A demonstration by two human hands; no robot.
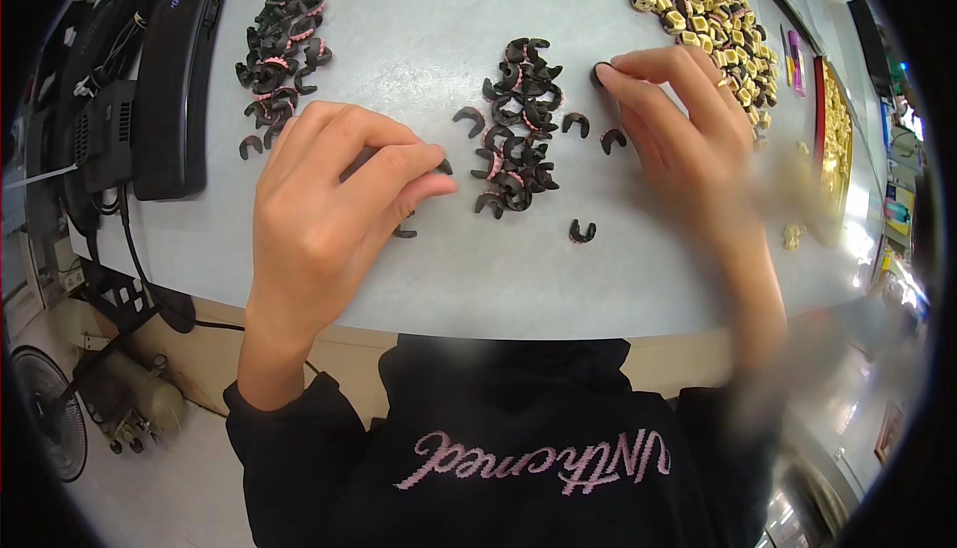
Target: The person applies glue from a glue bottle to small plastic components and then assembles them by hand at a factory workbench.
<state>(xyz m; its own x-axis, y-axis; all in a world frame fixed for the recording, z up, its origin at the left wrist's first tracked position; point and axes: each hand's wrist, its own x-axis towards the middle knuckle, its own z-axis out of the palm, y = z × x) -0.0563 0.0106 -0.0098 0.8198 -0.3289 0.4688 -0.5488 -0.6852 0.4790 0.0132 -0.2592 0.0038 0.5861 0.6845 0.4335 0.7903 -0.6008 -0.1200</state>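
My left hand (324,199) is left of the middle heap, thumb and forefinger pinching a small black piece (445,165) that is mostly hidden. Between the fingertips of my right hand (688,125) is a small black curved piece (600,75); the fingers cover part of it. Small black U-shaped pieces, some with pink ridged edges, form a heap (513,139) between my hands. Single U-shaped pieces lie apart from it, one (612,139) below the right fingertips and another (582,231) closer to me. Partly under my left hand shows one more black piece (405,233).
A second row of black U-shaped pieces (289,40) runs along the left. Many cream-and-black pieces (708,10) are piled at the far right, near a purple pen-like tool (797,62) and a red-edged tray (823,130). A black box-shaped device (179,90) with cables stands on the left.
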